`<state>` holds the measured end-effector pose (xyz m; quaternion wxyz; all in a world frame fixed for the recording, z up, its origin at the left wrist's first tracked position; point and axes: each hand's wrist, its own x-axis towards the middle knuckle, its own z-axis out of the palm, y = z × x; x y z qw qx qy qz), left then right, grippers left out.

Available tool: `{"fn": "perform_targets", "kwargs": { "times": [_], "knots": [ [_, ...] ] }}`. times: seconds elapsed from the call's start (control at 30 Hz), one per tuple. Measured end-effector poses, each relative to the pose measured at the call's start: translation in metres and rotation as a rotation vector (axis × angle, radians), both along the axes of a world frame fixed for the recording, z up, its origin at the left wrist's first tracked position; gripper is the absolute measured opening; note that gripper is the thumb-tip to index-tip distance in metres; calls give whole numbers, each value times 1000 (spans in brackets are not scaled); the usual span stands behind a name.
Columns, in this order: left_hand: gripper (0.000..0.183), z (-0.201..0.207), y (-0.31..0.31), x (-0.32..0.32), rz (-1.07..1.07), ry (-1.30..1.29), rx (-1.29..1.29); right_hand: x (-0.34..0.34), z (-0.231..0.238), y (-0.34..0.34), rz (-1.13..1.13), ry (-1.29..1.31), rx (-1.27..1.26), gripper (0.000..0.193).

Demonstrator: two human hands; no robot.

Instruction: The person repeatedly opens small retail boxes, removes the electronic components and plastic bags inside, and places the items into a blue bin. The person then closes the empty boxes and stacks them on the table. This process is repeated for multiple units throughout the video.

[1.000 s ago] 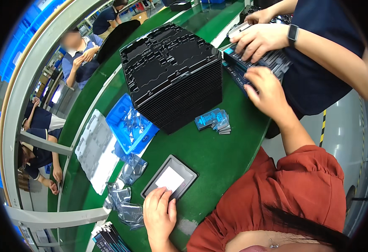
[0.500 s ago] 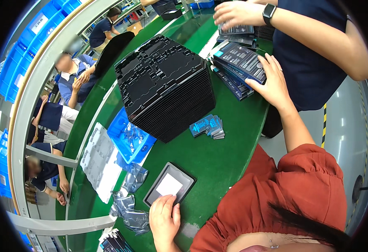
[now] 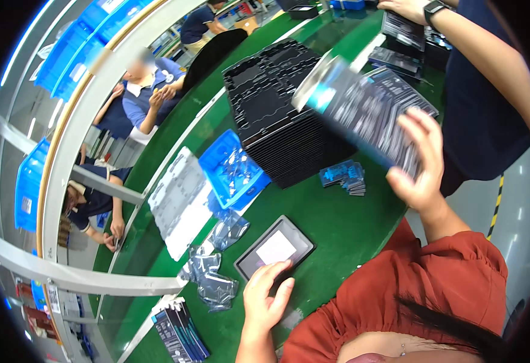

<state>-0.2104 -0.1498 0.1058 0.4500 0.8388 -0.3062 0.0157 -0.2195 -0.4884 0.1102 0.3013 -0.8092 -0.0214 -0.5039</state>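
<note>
My right hand (image 3: 422, 166) grips a flat dark package (image 3: 361, 112) with a blue-green patch and a pale end. Motion blurs the package, which is lifted and tilted beside the tall stack of black plastic trays (image 3: 289, 115). Fingers outstretched, my left hand (image 3: 266, 299) rests at the near edge of a small dark grey tray (image 3: 304, 244). A white rectangle (image 3: 278, 245) lies within that tray. More dark packages (image 3: 401, 91) lie behind the lifted one.
Near the trays are small blue-black cards (image 3: 344, 175) and a blue bin (image 3: 231, 172) of clear bags. Crumpled silvery bags (image 3: 216, 289), a pale moulded tray (image 3: 180, 196) and upright packages (image 3: 179, 333) are at left. A co-worker's arm (image 3: 488, 69) reaches in at upper right.
My right hand has lifted a package off the pile and brought it nearer. My left hand stays by the small tray. The view has shifted, and the co-worker's hand is farther up.
</note>
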Motion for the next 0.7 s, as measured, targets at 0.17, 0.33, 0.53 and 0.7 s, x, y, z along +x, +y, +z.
{"fn": "perform_targets", "kwargs": {
  "times": [0.17,0.33,0.53,0.7],
  "knots": [
    [63,-15,-19,-10,-99,532,-778,6,-14,93,370,7,-289,72],
    [46,-18,-13,-7,196,541,-1109,6,-28,130,751,133,-324,73],
    [52,-31,26,-2,338,532,-996,31,-18,61,431,92,-310,61],
    [61,-31,43,-3,267,637,-755,21,-5,-38,-311,79,-266,53]
  ]
}}
